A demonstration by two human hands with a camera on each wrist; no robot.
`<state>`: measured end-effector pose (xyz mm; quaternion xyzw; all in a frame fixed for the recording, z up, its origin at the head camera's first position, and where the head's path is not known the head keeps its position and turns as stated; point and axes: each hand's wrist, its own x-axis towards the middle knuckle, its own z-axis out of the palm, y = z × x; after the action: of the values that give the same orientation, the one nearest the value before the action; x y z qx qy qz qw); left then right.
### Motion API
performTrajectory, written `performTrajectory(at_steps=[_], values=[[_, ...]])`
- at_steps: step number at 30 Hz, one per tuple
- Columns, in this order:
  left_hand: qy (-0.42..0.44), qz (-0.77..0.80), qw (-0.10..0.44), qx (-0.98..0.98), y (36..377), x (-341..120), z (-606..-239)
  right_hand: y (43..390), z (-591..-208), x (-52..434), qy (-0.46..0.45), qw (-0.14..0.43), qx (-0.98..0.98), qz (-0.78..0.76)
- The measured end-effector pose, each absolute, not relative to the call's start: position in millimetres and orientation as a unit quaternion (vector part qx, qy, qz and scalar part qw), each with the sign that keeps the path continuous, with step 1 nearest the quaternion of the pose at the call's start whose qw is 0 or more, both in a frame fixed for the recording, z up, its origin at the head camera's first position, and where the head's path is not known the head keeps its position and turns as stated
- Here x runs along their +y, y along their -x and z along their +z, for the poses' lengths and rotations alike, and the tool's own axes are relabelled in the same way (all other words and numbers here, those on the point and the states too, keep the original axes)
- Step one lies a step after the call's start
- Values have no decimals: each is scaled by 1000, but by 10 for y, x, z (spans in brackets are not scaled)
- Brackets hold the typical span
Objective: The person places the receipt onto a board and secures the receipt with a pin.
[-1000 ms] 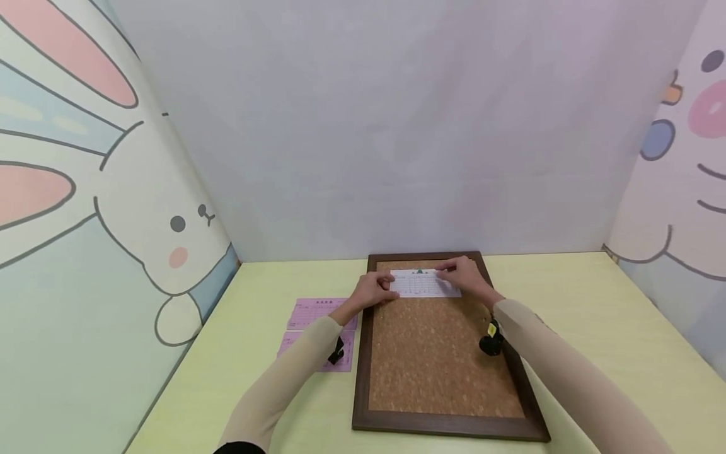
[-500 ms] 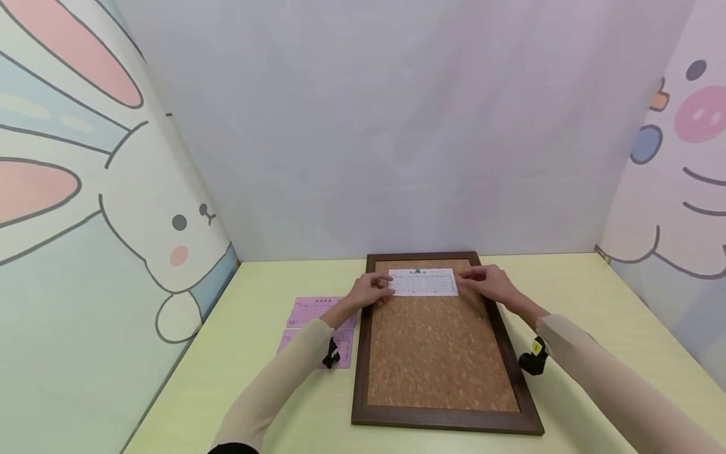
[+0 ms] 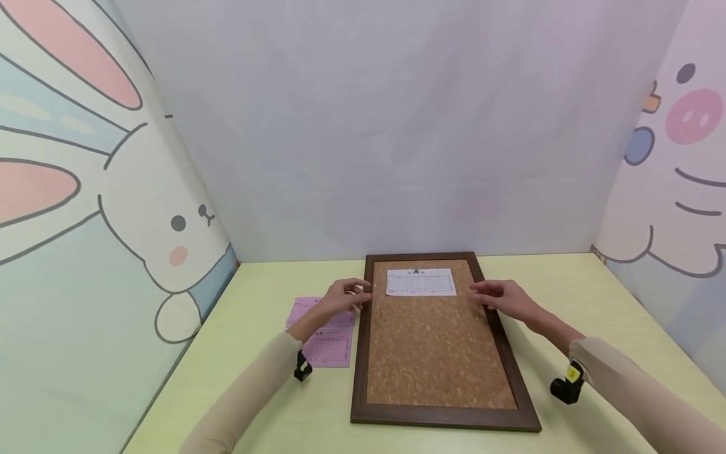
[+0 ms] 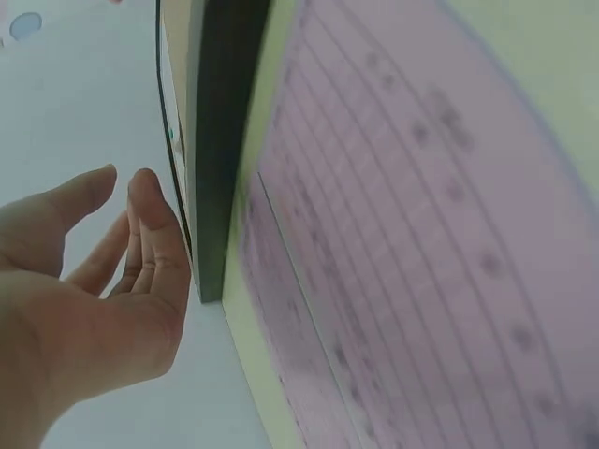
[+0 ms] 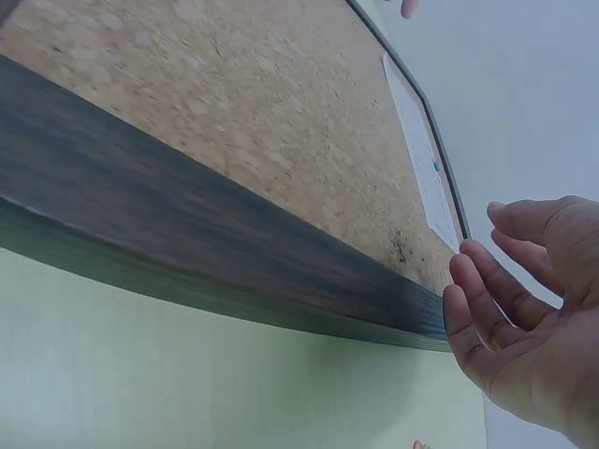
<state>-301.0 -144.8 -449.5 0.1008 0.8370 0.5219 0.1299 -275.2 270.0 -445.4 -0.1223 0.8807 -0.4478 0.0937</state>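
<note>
A white printed form [image 3: 421, 287] lies near the top of a framed corkboard [image 3: 437, 359], with a green pushpin [image 3: 416, 271] at its upper edge. My left hand [image 3: 340, 297] is by the board's left frame edge, its fingers loosely bent and holding nothing. In the left wrist view a gap shows between thumb and fingers of the left hand [image 4: 112, 290]. On the other side, my right hand [image 3: 506, 299] hovers at the right frame edge, to the right of the form. Its fingers are relaxed around nothing; the right wrist view shows the same right hand [image 5: 533, 309] beside the dark frame.
Pink printed forms [image 3: 329, 348] lie on the pale yellow table [image 3: 272, 403] left of the board, partly behind the left hand. A dark cluster [image 5: 401, 248] marks the cork near the right frame. A pale wall [image 3: 397, 126] stands behind the table, with cartoon-painted panels at the sides.
My right hand has left the form and moved right and slightly down. The left hand has also let go, shifting left and down. The form stays on the board.
</note>
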Motion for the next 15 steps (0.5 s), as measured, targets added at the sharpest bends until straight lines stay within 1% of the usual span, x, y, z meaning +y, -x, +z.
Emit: performTrajectory(at_steps=[5, 15], values=[[-75, 507, 118, 851, 2917, -1805, -4490, 2664, -4461, 2729, 119, 129, 860, -479], [-20, 487, 90, 869, 2857, -2409, -4461, 2538, -4488, 2785, 119, 156, 845, -497]])
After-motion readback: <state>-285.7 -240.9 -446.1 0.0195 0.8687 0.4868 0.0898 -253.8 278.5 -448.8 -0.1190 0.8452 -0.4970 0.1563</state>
